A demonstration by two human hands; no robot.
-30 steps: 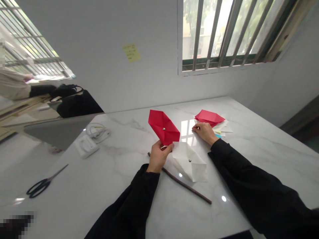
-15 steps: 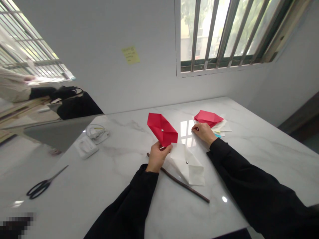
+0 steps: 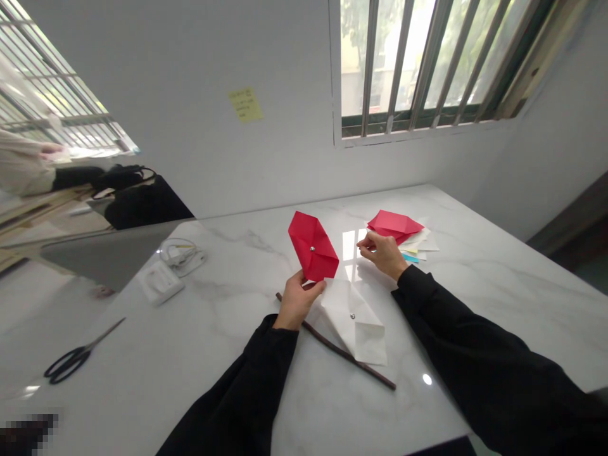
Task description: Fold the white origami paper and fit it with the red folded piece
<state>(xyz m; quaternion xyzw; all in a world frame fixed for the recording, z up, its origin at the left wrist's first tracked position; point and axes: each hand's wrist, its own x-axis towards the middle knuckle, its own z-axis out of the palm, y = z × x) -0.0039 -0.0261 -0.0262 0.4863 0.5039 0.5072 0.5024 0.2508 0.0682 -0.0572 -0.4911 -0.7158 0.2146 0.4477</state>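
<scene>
My left hand (image 3: 297, 303) pinches the lower edge of a red folded paper (image 3: 323, 253) with a small silver bell (image 3: 312, 249) at its middle. Right of the fingers hangs or lies a white folded paper (image 3: 346, 301), also with a silver bell (image 3: 352, 316); whether the hand grips its top corner I cannot tell. A thin brown stick (image 3: 327, 342) lies on the table, passing behind my left hand and the white paper. My right hand (image 3: 382, 252) is raised with thumb and fingertips pressed together; anything between them is too small to see.
Behind my right hand sit a red folded paper (image 3: 394, 221) and pale paper sheets (image 3: 430, 240) on the marble-patterned table (image 3: 228, 354). Black-handled scissors (image 3: 71, 365), a white box (image 3: 159, 285) and a coiled white cable (image 3: 190, 256) lie left. A reflective panel borders the table.
The red paper has tilted more upright in my left hand and shifted slightly right. My right hand has moved a little left, away from the paper pile, fingers still pinched.
</scene>
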